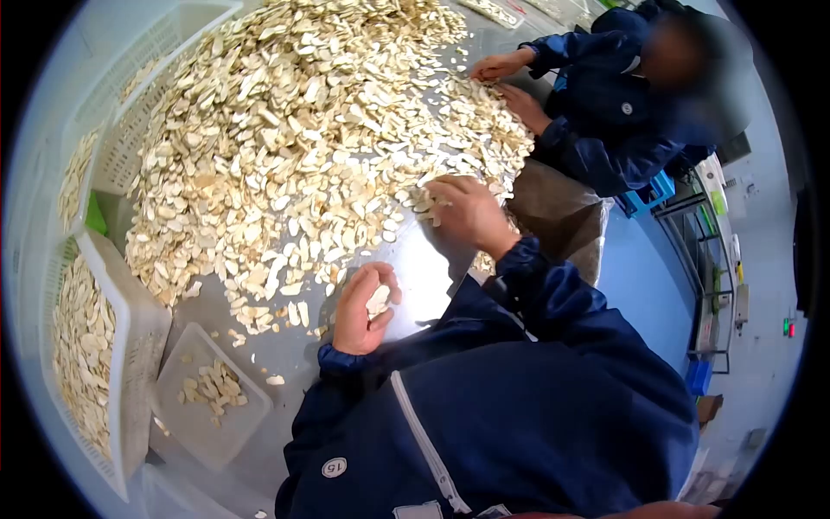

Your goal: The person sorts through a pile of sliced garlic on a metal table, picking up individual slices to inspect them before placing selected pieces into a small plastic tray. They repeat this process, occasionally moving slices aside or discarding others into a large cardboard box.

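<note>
A large heap of pale dried slices [285, 112] spreads over the metal table [415, 285]. My left hand [359, 311] is near the heap's front edge, its fingers curled around a pale slice [379, 299]. To the right, my right hand [469, 212] lies over the slices at the heap's edge, palm down, with its fingertips bent and partly blurred. Whether it pinches a slice cannot be made out. A few loose slices lie between the heap and my left hand.
White perforated baskets [143, 346] with slices stand along the left. A clear tray [199, 437] holds several slices. A co-worker [605, 104] works at the heap's upper right. A brown lined container [558, 212] and blue crate [648, 195] are at the right.
</note>
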Motion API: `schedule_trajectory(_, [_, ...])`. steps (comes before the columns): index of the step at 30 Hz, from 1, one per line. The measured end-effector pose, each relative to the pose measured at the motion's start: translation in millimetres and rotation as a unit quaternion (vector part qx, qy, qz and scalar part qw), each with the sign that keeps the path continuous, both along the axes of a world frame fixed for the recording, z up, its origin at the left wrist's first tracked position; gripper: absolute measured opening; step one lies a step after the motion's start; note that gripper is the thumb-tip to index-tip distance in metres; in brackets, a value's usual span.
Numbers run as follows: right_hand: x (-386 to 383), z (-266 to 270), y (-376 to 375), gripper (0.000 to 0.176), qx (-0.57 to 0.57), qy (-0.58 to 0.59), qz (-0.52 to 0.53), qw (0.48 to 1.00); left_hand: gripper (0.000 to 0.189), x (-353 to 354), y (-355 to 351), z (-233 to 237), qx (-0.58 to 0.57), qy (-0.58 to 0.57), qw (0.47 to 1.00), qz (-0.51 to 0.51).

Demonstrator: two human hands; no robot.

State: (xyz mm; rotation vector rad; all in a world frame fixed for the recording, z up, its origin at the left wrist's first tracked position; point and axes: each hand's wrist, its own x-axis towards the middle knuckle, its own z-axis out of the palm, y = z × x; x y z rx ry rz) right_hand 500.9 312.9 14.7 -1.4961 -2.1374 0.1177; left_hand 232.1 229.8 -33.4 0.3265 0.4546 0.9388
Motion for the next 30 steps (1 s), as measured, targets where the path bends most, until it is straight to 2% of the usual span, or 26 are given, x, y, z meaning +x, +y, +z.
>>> schedule_trajectory(3, [-7.5,-7.9,5.5,0.033,0.016,-0.034,0.022,0.999,0.021,-1.6,0.6,-0.3,-0.008,-0.004,1.0,-0.008])
schedule_trajectory(8, [29.8,-10.9,15.1,0.039,-0.011,-0.125,-0.048,0.991,0.016,0.5,-0.9,4.5,-0.022,0.009,1.0,0.006])
schedule_trajectory(11, [21.3,-1.7,23.5,0.037,-0.017,-0.062,-0.047,0.997,0.015,2.5,0.5,7.2,-0.031,-0.004,1.0,0.001])
schedule_trajectory(14, [-8.5,5.1,33.8,0.048,-0.043,-0.061,-0.018,0.997,0.016,0.0,0.3,1.5,-0.02,-0.022,1.0,0.003])
schedule_trajectory(17, [-23.2,4.7,31.7,0.055,-0.05,-0.148,-0.047,0.987,0.016,-0.1,-0.1,2.9,-0.031,-0.015,0.999,0.009])
schedule_trajectory(18, [-19.4,13.2,29.9,0.061,-0.119,-0.142,-0.037,0.982,0.016,-0.7,-0.5,1.4,-0.02,-0.017,1.0,0.003])
schedule_trajectory(19, [-18.0,14.3,23.0,0.056,-0.073,-0.133,-0.053,0.987,0.016,-0.5,-0.4,2.3,-0.012,-0.01,1.0,-0.001])
schedule_trajectory(21, [10.8,-4.8,23.3,0.042,-0.035,-0.088,-0.003,0.996,0.015,-0.8,-0.7,4.6,-0.008,0.009,1.0,-0.004])
schedule_trajectory(23, [44.5,-22.2,16.6,0.027,0.031,-0.093,0.073,0.993,0.015,-2.2,-0.1,1.4,-0.012,0.012,1.0,-0.011])
schedule_trajectory(25, [54.7,-5.8,-6.8,0.024,0.05,-0.044,-0.015,0.998,0.015,-1.8,0.5,4.2,-0.015,0.009,1.0,-0.008])
schedule_trajectory(27, [77.5,-9.4,-20.4,0.029,0.032,-0.063,-0.066,0.995,0.015,-1.1,-0.1,3.5,-0.021,-0.003,1.0,-0.012])
schedule_trajectory(28, [91.2,-15.1,-22.9,0.032,0.013,-0.111,-0.1,0.989,0.015,-1.3,1.1,4.0,-0.019,-0.01,1.0,-0.013])
schedule_trajectory(30, [85.6,-2.5,-23.2,0.035,0.021,-0.128,-0.125,0.984,0.016,-2.0,1.3,3.5,-0.014,-0.011,1.0,-0.016])
